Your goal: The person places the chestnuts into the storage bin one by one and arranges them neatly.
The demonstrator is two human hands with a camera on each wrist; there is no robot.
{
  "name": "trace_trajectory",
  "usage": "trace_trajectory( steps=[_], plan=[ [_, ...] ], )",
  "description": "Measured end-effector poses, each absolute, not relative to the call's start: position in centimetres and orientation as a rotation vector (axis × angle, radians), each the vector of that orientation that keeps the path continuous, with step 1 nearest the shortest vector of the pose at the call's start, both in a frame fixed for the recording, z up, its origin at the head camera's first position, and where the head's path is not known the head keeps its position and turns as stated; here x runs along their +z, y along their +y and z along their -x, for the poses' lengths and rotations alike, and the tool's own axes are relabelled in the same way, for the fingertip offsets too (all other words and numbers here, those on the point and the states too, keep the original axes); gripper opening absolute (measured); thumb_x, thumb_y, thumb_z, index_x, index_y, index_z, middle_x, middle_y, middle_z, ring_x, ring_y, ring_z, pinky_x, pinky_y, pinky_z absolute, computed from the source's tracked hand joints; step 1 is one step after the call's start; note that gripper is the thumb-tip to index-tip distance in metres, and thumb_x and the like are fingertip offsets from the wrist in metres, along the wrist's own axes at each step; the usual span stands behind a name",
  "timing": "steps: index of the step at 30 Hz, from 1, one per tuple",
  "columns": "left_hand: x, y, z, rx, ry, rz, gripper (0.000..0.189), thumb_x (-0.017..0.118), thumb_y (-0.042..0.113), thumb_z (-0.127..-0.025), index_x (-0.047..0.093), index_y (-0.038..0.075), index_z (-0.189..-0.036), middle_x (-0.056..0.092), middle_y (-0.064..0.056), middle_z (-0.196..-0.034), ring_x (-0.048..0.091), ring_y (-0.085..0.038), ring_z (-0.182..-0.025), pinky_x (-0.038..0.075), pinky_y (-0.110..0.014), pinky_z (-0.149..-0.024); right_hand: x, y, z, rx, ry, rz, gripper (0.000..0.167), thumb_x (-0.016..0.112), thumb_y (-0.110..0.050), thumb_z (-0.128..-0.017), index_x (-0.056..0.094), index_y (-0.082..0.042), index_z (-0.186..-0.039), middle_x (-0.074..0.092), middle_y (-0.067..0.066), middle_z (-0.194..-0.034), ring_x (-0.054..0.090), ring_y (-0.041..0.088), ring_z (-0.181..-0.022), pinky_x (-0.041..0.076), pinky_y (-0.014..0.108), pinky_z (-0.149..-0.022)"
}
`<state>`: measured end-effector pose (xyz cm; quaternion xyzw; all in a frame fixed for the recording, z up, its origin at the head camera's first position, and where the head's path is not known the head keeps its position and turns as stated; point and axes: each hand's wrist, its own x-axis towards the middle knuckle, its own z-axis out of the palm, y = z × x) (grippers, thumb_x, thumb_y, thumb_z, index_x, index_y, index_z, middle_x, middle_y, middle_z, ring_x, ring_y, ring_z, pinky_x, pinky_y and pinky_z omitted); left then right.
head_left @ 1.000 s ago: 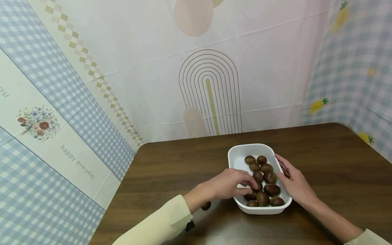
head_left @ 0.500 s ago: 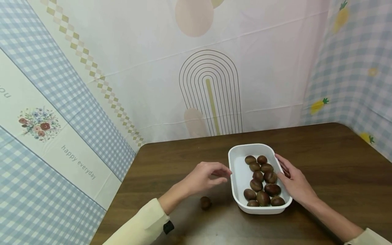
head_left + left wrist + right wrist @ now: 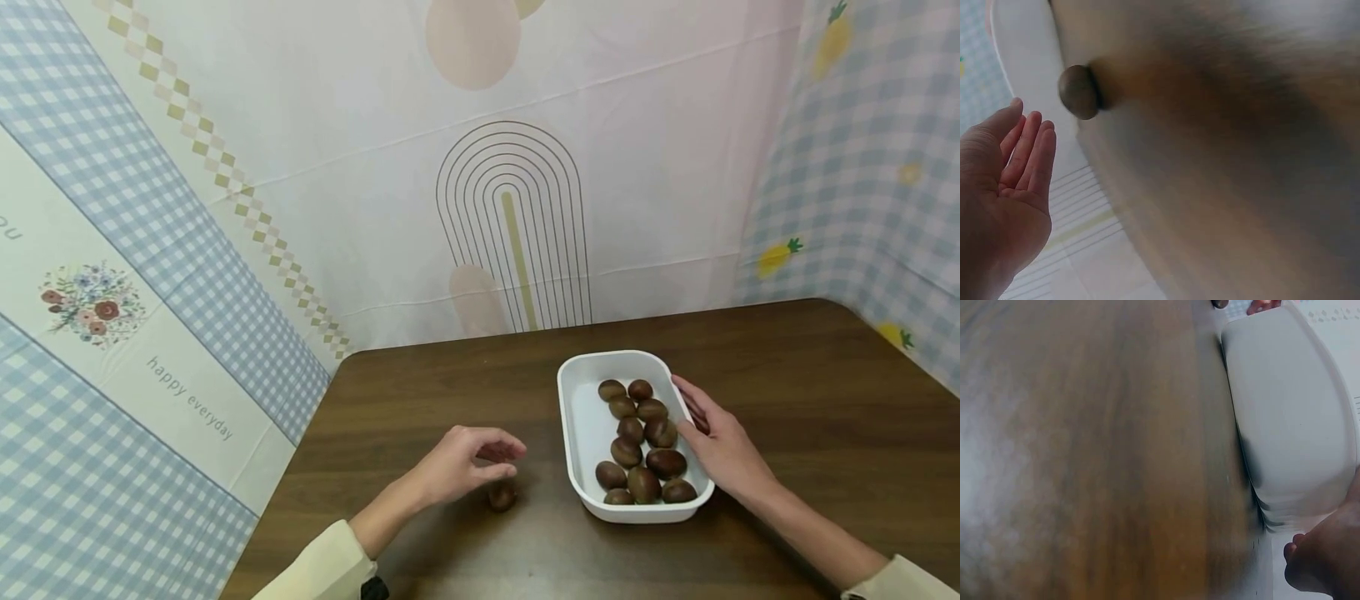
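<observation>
A lone brown chestnut point(image 3: 502, 497) lies on the table in the head view. My left hand point(image 3: 456, 468) hovers just above and to the left of it, thumb and fingers spread apart around nothing. In the left wrist view the chestnut point(image 3: 1077, 92) sits beyond the fingertips, with a gap between. A white rectangular dish point(image 3: 637, 515) stands to the right, with several chestnuts point(image 3: 666, 463) inside. My right hand point(image 3: 723, 450) holds the dish's right side, thumb at the rim and fingers along the outer wall. The right wrist view shows the dish's outer wall point(image 3: 1291, 412), hiding its contents.
The dark wooden table point(image 3: 420, 392) extends around the dish and both hands. A patterned pale cloth point(image 3: 360, 208) hangs behind the table's far edge, with blue checked cloth point(image 3: 862, 208) on the right.
My left hand has drawn back from over the chestnuts in the dish, leftward to the lone chestnut on the table. The right hand and the dish have stayed in place.
</observation>
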<state>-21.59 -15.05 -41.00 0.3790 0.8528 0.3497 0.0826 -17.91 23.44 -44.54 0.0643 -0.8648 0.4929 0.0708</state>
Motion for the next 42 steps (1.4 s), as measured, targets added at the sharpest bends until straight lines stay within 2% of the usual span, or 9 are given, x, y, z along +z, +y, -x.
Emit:
trace_trajectory(
  steps=[6, 10, 18, 29, 42],
  plan=[
    [-42.1, -16.4, 20.8, 1.024, 2.532, -1.087, 0.024, 0.077, 0.014, -0.096, 0.076, 0.013, -0.119, 0.078, 0.002, -0.116, 0.073, -0.01, -0.107, 0.058, -0.023, -0.098, -44.6, 23.5, 18.0, 1.47, -2.602, -0.195, 0.061, 0.051, -0.01, -0.109, 0.028, -0.009, -0.166, 0.041, 0.03, -0.16, 0.045, 0.047, -0.143, 0.034, -0.005, -0.085],
    [-42.8, -17.0, 20.5, 1.038, 2.51, -1.084, 0.022, 0.079, 0.016, -0.095, 0.076, 0.015, -0.117, 0.079, 0.003, -0.114, 0.073, -0.008, -0.107, 0.058, -0.023, -0.098, -44.6, 23.5, 18.0, 1.467, -2.611, -0.19, 0.061, 0.05, -0.011, -0.109, 0.027, -0.009, -0.166, 0.041, 0.03, -0.161, 0.045, 0.047, -0.144, 0.034, -0.004, -0.085],
    [-43.6, -17.6, 20.1, 1.087, 2.454, -1.057, 0.027, 0.08, 0.015, -0.094, 0.075, 0.014, -0.12, 0.078, 0.003, -0.117, 0.074, -0.01, -0.107, 0.059, -0.027, -0.098, -44.6, 23.5, 18.0, 1.471, -2.629, -0.172, 0.062, 0.05, -0.012, -0.11, 0.026, -0.011, -0.167, 0.04, 0.029, -0.162, 0.045, 0.046, -0.145, 0.034, -0.004, -0.085],
    [-44.0, -17.7, 19.9, 1.099, 2.446, -1.032, 0.032, 0.081, 0.013, -0.093, 0.073, 0.016, -0.124, 0.075, 0.003, -0.124, 0.072, -0.008, -0.112, 0.058, -0.023, -0.098, -44.6, 23.5, 18.0, 1.494, -2.623, -0.172, 0.062, 0.049, -0.012, -0.11, 0.025, -0.011, -0.167, 0.038, 0.029, -0.163, 0.043, 0.046, -0.146, 0.034, -0.004, -0.085],
    [-44.2, -17.6, 19.7, 1.065, 2.478, -1.052, 0.031, 0.08, 0.011, -0.094, 0.072, 0.016, -0.124, 0.074, 0.003, -0.123, 0.072, -0.005, -0.108, 0.06, -0.023, -0.094, -44.6, 23.5, 18.0, 1.491, -2.636, -0.168, 0.062, 0.049, -0.013, -0.11, 0.024, -0.011, -0.167, 0.037, 0.029, -0.163, 0.043, 0.046, -0.146, 0.034, -0.004, -0.085]
  ],
)
